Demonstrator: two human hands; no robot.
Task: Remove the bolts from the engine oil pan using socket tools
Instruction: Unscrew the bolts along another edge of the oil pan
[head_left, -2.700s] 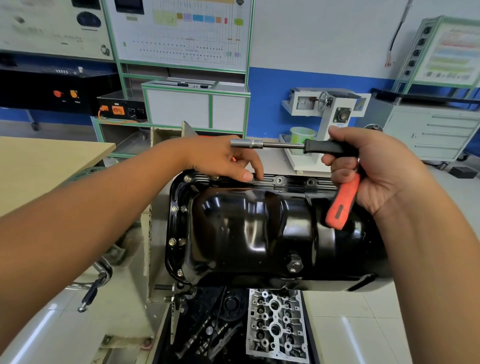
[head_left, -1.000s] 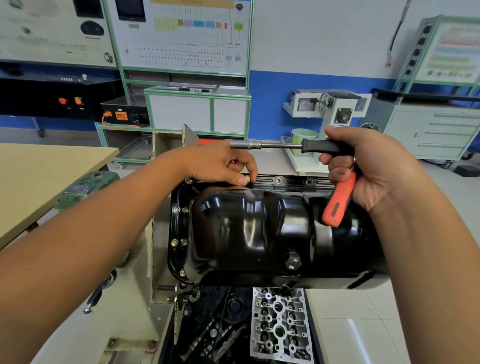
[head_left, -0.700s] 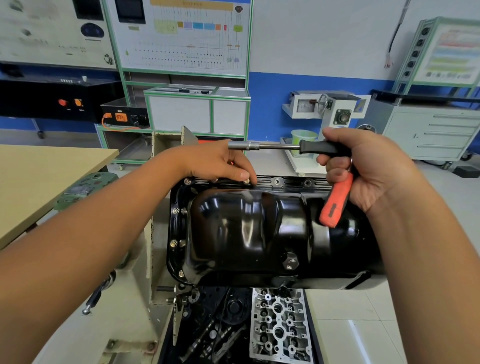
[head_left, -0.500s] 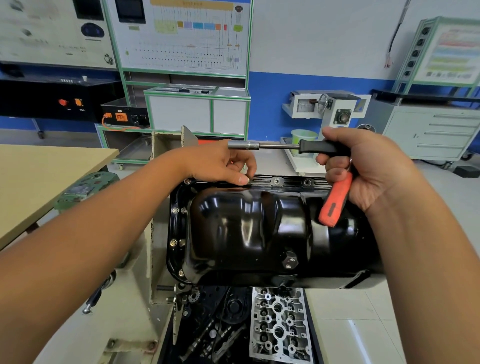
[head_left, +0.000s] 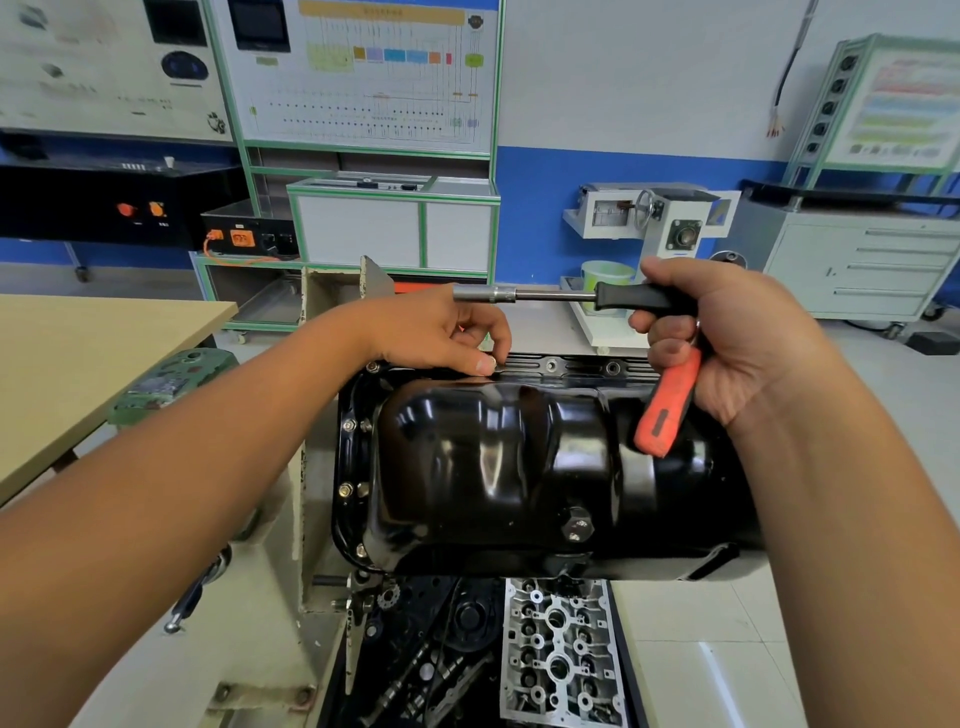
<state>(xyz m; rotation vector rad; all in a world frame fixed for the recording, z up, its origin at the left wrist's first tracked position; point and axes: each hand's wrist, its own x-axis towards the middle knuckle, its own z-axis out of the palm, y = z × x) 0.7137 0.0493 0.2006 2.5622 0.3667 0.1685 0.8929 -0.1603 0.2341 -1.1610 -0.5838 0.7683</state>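
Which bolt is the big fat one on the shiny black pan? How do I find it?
Find the black oil pan in the middle. On its near side, low down towards the right, sits the drain bolt. It is one large hex head on the pan's bulging wall, unlike the small bolts along the rim.

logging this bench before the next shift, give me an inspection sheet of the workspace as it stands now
surface: cream-painted metal engine stand, paint chipped.
job's things: glossy black steel oil pan; left-flange bolts in place; small bolt at the far flange.
clutter: silver aluminium cylinder head and dark engine parts below the pan.
grippers: left hand pinches the small bolt; right hand grips two tools, a black-handled socket driver and an orange-handled tool.
cables: orange cable at a black box behind.
surroundings: wooden table, wiring-diagram board, grey drawer cabinet.
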